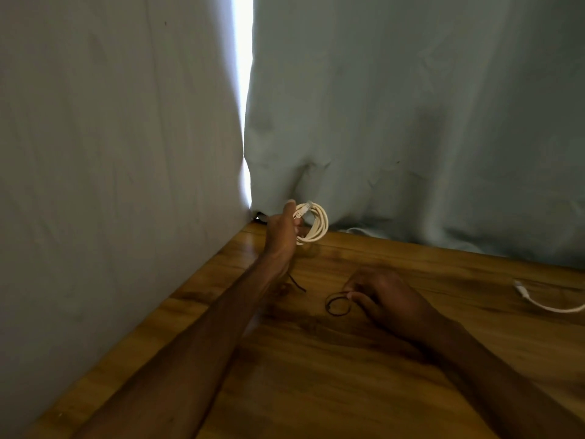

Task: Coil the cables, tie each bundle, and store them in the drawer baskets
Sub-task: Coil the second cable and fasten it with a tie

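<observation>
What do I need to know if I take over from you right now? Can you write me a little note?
Left hand: holds the coiled white cable up off the wooden table, near the curtain.
Right hand: low on the table, and its fingertips seem to pinch a dark band.
A second white cable lies loose at the right edge of the view. A thin dark strand lies by the left forearm.
Done: one cable coiled.
Left: tie that coil, coil and tie the loose cable, store both. The drawer baskets are not in view.
</observation>
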The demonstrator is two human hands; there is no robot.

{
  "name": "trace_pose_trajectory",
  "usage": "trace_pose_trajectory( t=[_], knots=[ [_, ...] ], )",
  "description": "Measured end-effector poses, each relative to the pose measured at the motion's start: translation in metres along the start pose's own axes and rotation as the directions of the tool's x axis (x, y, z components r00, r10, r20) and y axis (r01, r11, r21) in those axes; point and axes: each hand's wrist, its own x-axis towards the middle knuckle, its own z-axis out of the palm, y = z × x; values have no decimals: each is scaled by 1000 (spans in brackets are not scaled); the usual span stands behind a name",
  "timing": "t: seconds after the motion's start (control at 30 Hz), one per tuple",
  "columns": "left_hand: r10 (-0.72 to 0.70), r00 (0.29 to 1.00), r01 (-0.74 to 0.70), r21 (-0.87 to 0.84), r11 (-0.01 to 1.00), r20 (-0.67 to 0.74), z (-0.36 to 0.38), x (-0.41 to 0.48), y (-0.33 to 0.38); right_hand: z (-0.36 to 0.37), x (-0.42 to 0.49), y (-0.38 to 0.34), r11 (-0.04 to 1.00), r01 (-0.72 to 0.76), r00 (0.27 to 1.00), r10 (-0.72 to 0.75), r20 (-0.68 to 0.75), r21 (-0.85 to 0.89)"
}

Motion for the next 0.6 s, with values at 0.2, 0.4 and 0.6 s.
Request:
trace_pose_trajectory(
  t=[0.2,0.4,0.6],
  knots=[
    [12,991,-20,59,998,132,34,-34,-17,-49,-52,47,956,-225,950,259,-175,189],
    [-30,982,26,24,999,189,91,-52,-37,-68,-86,81,776,-348,857,491,-158,526],
    [-194,962,195,18,981,193,174,-51,-68,-69,-89,89,729,-335,820,537,-196,598]
  ],
)
